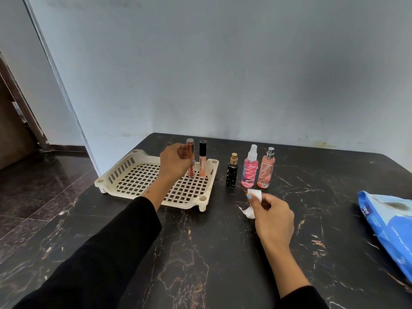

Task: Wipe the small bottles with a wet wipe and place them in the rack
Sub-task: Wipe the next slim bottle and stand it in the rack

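Note:
A cream lattice rack [124, 175] lies on the black marble table at the left. My left hand [175, 162] grips a rose-gold lip gloss tube [190, 152], holding it upright on the rack's far right part. A black-capped lip gloss tube [202, 161] stands upright in the rack right beside it. To the right of the rack, on the table, stand a black bottle with a gold cap [232, 172], a pink spray bottle [250, 168] and a peach spray bottle [266, 169]. My right hand [273, 217] holds a crumpled white wet wipe [254, 195] just in front of the pink bottle.
A blue pack of wet wipes [388, 221] lies at the table's right edge. The table [200, 253] butts against a pale blue wall at the back. Its left edge drops to a dark polished floor [33, 197].

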